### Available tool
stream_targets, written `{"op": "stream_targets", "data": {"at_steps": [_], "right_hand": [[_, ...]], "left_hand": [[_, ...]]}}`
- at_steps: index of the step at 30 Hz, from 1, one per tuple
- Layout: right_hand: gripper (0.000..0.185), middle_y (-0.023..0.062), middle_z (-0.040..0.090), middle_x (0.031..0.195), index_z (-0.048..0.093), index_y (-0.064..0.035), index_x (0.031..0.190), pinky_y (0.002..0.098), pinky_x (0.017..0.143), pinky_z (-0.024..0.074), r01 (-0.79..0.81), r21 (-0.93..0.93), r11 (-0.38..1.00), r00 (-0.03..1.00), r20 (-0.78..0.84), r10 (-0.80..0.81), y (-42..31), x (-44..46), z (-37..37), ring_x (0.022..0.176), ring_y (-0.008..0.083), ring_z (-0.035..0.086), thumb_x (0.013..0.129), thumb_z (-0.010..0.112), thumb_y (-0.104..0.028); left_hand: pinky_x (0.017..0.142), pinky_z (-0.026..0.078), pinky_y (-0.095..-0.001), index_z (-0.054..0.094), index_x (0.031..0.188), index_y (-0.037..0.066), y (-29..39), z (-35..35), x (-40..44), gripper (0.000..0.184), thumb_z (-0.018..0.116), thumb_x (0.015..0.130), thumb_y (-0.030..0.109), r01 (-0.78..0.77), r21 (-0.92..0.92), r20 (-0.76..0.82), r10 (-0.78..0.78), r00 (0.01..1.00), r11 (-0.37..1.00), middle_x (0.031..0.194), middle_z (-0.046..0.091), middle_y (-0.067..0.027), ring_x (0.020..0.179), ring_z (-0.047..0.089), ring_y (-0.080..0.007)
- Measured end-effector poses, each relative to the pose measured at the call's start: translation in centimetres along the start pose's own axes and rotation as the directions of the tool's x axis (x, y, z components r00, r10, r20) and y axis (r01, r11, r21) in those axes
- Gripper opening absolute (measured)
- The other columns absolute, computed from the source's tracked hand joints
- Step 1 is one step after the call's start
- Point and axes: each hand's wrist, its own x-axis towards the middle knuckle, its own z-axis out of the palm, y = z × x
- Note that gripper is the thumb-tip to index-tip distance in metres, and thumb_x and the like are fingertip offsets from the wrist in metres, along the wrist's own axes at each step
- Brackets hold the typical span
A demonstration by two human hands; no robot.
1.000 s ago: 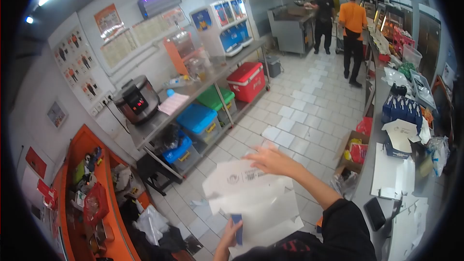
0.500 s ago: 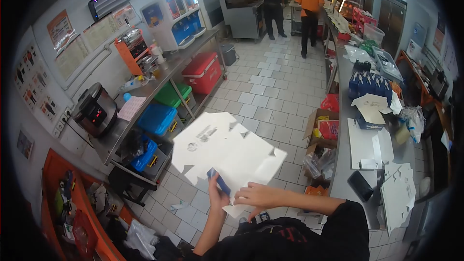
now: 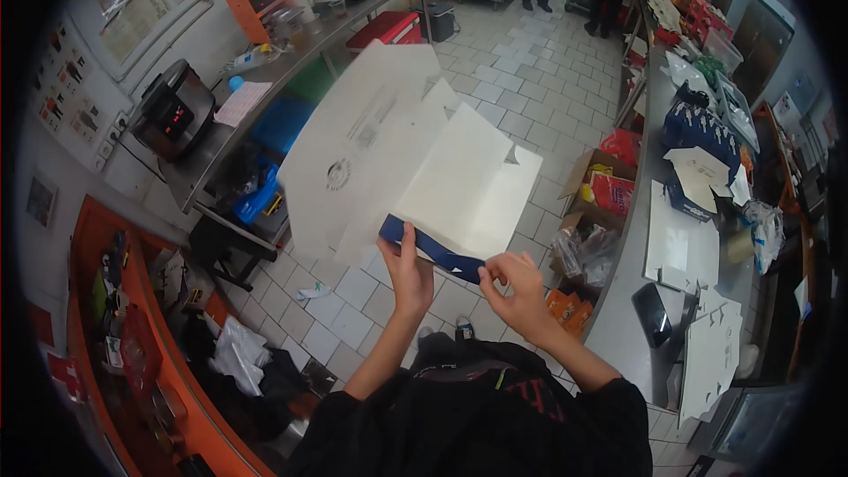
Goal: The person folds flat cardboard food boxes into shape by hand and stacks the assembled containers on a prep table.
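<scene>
Held in front of me is a partly folded cardboard box [image 3: 468,178], white inside with blue on its outer side. Its large lid panel, printed with a dark round stamp, slants up to the left and is slightly blurred. My left hand [image 3: 408,276] grips the near left corner, thumb over the blue folded edge. At the other end of that blue edge, my right hand [image 3: 516,293] pinches the near right corner between thumb and fingers. The near wall stands folded up, and a crease runs between the base and the lid panel.
On the right counter lie a phone [image 3: 652,314], flat box blanks [image 3: 712,349], an opened box [image 3: 698,184] and several blue boxes [image 3: 702,134]. A cooker [image 3: 174,110] stands on the left counter. Cartons [image 3: 599,190] sit beneath the right counter. Two people stand at the back.
The box has turned from nearly flat to folded, with its near blue wall raised and its lid panel tilted upward. My right hand has moved right to the near corner. The view has tipped downward.
</scene>
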Motion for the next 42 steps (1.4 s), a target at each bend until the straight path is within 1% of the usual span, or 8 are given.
{"op": "stream_targets", "data": {"at_steps": [6, 15, 19, 21, 24, 33, 35, 42], "right_hand": [[0.008, 0.0079, 0.051, 0.071, 0.054, -0.0014, 0.077, 0.0327, 0.063, 0.0381, 0.044, -0.004, 0.999, 0.998, -0.050, -0.045, -0.5, 0.5, 0.4, 0.064, 0.0214, 0.050, 0.074, 0.061, 0.000], [0.014, 0.0050, 0.057, 0.084, 0.050, -0.0051, 0.086, 0.0239, 0.072, 0.0428, -0.447, 0.781, 0.436, 0.867, 0.257, 0.428, 5.0, -1.8, 0.0, 0.081, 0.0104, 0.054, 0.082, 0.063, -0.005], [0.022, 0.0063, 0.058, 0.080, 0.049, -0.0039, 0.086, 0.0208, 0.065, 0.0396, -0.392, 0.788, 0.476, 0.860, 0.130, 0.493, 6.2, -0.5, -4.3, 0.073, 0.0102, 0.054, 0.088, 0.057, -0.025], [0.028, 0.0064, 0.056, 0.074, 0.049, -0.0037, 0.085, 0.0203, 0.056, 0.0376, -0.433, 0.777, 0.457, 0.791, 0.084, 0.607, 7.5, -1.0, -6.4, 0.061, 0.0097, 0.050, 0.090, 0.054, -0.031], [0.022, 0.0036, 0.050, 0.060, 0.051, -0.0049, 0.078, 0.0200, 0.039, 0.0285, -0.553, 0.795, 0.250, 0.721, 0.307, 0.622, 6.5, -1.6, -8.2, 0.045, 0.0082, 0.042, 0.086, 0.060, -0.024], [0.014, 0.0015, 0.056, 0.064, 0.054, -0.0019, 0.081, 0.0217, 0.050, 0.0407, -0.460, 0.550, 0.697, 0.833, -0.005, 0.554, 5.1, -4.4, -5.5, 0.052, 0.0097, 0.051, 0.084, 0.062, -0.013], [0.013, -0.0004, 0.056, 0.061, 0.056, -0.0006, 0.080, 0.0237, 0.052, 0.0429, -0.285, -0.118, 0.951, 0.924, -0.299, 0.240, 5.4, -4.6, -7.2, 0.055, 0.0108, 0.053, 0.083, 0.062, -0.012], [0.016, 0.0042, 0.061, 0.082, 0.057, -0.0009, 0.093, 0.0253, 0.074, 0.0446, -0.369, 0.593, 0.715, 0.838, -0.120, 0.532, 8.0, -5.7, -4.7, 0.081, 0.0121, 0.057, 0.084, 0.062, -0.013]], "left_hand": [[0.085, 0.037, -0.0272, 0.031, 0.124, -0.002, -2.9, 0.0, -1.5, 0.055, 0.063, 0.083, 0.017, -0.372, 0.519, 0.390, 0.174, 0.904, 0.770, 0.111, 0.046, -0.0101, 0.098, 0.045, -0.0181], [0.085, 0.043, -0.0295, 0.024, 0.135, 0.002, -5.3, -0.9, -2.2, 0.088, 0.078, 0.067, 0.019, 0.127, 0.481, 0.539, -0.407, 0.737, 0.867, 0.121, 0.045, -0.0090, 0.110, 0.046, -0.0181], [0.096, 0.036, -0.0371, 0.023, 0.137, 0.007, -4.0, 0.2, -3.0, 0.088, 0.074, 0.066, 0.015, -0.196, 0.676, 0.625, -0.410, 0.664, 0.711, 0.131, 0.039, -0.0147, 0.123, 0.038, -0.0239], [0.101, 0.026, -0.0531, 0.023, 0.139, 0.011, -3.8, 0.4, -2.9, 0.094, 0.073, 0.060, 0.013, -0.794, 0.556, 0.828, -0.244, 0.504, 0.246, 0.138, 0.031, -0.0157, 0.128, 0.030, -0.0345], [0.102, 0.017, -0.0602, 0.024, 0.139, 0.012, -3.6, 0.8, -2.3, 0.093, 0.071, 0.058, 0.012, -0.734, 0.579, 0.815, -0.251, 0.522, 0.355, 0.142, 0.024, -0.0130, 0.132, 0.019, -0.0380], [0.102, 0.021, -0.0568, 0.026, 0.137, 0.010, -3.2, 4.4, -2.7, 0.090, 0.070, 0.058, 0.009, -0.700, 0.540, 0.825, -0.132, 0.549, 0.467, 0.140, 0.028, -0.0128, 0.131, 0.024, -0.0375], [0.103, 0.025, -0.0509, 0.026, 0.137, 0.009, -2.3, 4.5, -2.8, 0.089, 0.070, 0.059, 0.010, -0.775, 0.531, 0.847, -0.221, 0.483, 0.343, 0.139, 0.029, -0.0144, 0.130, 0.025, -0.0374], [0.101, 0.033, -0.0388, 0.022, 0.138, 0.007, -4.1, 6.1, -4.4, 0.092, 0.072, 0.060, 0.011, -0.566, 0.527, 0.796, -0.134, 0.591, 0.634, 0.137, 0.029, -0.0198, 0.128, 0.028, -0.0381]]}}
